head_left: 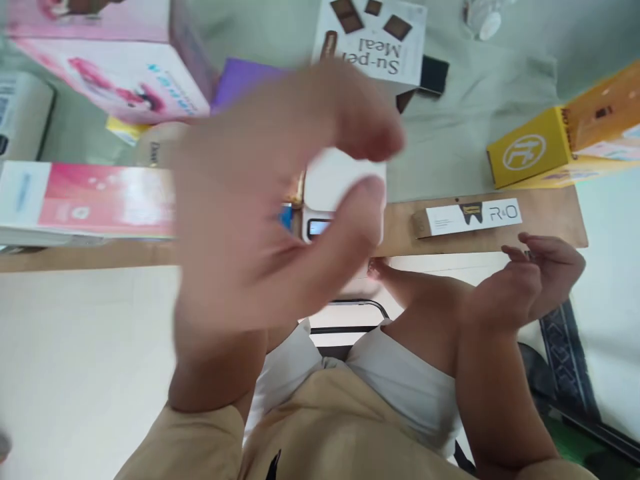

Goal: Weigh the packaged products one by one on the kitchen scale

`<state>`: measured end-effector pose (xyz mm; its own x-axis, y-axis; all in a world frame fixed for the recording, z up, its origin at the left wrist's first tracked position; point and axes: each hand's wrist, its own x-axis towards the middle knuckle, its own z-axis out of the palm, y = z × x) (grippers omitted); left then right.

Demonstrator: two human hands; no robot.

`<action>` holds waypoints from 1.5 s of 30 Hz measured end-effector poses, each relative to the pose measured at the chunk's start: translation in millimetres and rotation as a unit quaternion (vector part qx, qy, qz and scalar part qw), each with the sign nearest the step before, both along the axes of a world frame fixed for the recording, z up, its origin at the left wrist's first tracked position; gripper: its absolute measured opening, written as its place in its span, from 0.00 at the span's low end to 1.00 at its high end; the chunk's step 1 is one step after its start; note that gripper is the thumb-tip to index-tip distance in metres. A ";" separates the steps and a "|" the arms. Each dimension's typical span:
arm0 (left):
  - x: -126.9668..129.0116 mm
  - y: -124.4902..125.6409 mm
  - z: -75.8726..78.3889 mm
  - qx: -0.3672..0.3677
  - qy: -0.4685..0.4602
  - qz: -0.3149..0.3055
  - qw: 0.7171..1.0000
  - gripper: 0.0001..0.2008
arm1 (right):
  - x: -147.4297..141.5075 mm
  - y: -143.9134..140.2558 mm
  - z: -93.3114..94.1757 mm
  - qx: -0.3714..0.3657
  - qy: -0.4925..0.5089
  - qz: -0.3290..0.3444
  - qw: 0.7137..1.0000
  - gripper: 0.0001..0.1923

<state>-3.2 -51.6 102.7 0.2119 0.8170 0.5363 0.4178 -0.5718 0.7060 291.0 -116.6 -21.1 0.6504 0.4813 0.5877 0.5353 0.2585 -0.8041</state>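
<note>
My left hand [270,220] is raised close to the camera and blurred. Its thumb and fingers are curved apart in a C shape with nothing between them. Behind it a white digital scale [345,183] with a small display stands at the wooden table edge [550,220]. My right hand [543,270] hovers just off the table's near edge, below a narrow white R&O box [473,217]. Its fingers are loosely curled and I see nothing in them.
A yellow box [537,152] lies at the right. A white Super Meal box [375,40] and a black item [433,73] sit at the far side. Pink and white boxes [115,73] and a flat pink pack [95,200] fill the left. A purple sheet [240,77] lies behind my hand.
</note>
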 end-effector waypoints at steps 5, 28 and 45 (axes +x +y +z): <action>101.1 7.6 -45.7 -0.024 0.197 -0.186 0.962 0.15 | 54.0 -26.4 -8.8 -0.105 0.027 -0.005 0.994 0.15; 107.2 36.0 -41.6 -0.166 0.257 -0.094 0.947 0.27 | 51.1 36.6 4.4 -0.123 0.008 0.195 0.973 0.29; 22.6 51.8 -34.9 -0.246 0.323 0.085 0.910 0.19 | -37.8 121.9 -19.6 -0.122 0.005 0.384 0.915 0.19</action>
